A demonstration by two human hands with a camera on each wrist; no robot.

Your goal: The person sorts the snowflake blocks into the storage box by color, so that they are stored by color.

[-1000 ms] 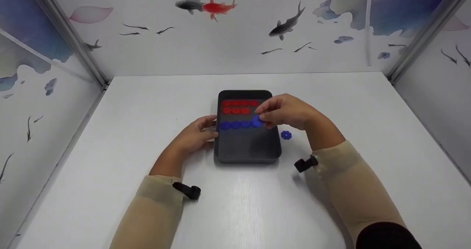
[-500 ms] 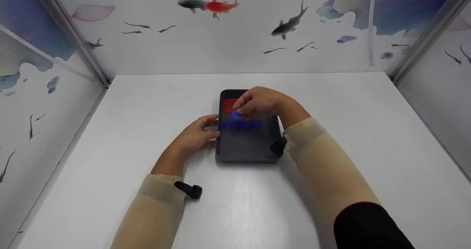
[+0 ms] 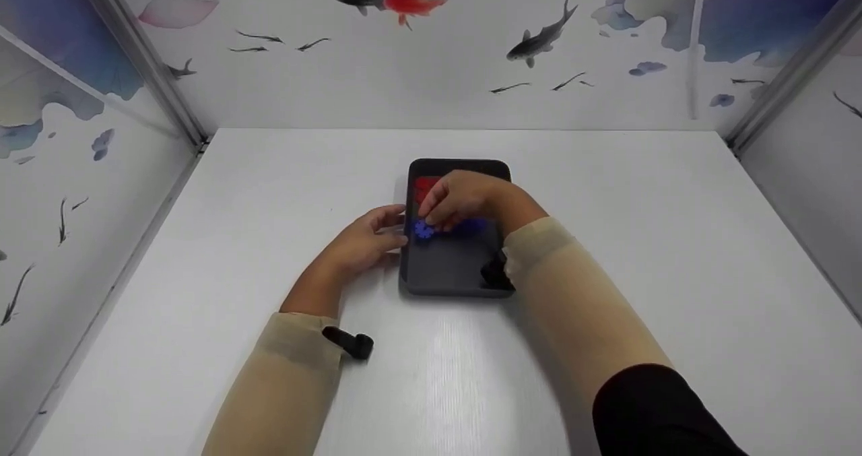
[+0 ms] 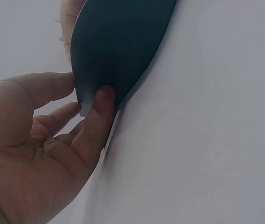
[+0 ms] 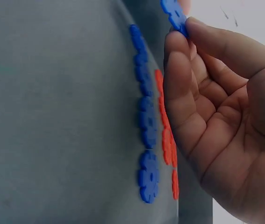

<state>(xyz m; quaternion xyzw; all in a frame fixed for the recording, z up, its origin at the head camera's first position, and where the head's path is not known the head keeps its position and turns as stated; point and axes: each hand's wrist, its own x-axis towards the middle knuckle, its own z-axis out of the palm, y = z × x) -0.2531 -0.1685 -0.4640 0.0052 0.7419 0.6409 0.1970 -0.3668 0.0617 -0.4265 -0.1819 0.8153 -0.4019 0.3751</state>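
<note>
My right hand (image 3: 465, 199) is over the dark grey tray (image 3: 448, 267) and pinches a blue flower-shaped plastic disc (image 3: 423, 230) between thumb and fingers. In the right wrist view that disc (image 5: 174, 16) is at the fingertips, beyond a row of several blue discs (image 5: 147, 122) lying on the tray floor. Red discs (image 3: 425, 184) lie along the tray's far part, mostly covered by the right hand. My left hand (image 3: 363, 246) touches the tray's left side with its thumb and fingers spread; the left wrist view has a fingertip against the tray's outer wall (image 4: 123, 44).
The tray stands on a white table (image 3: 303, 180). White panels printed with fish surround it at the back (image 3: 458, 58) and sides. Small black wrist-worn devices protrude from both sleeves, the left one (image 3: 348, 343) over the table.
My right hand has moved left across the tray, then slightly nearer, with the blue disc. The left hand keeps its place at the tray. The whole head view has shifted slightly.
</note>
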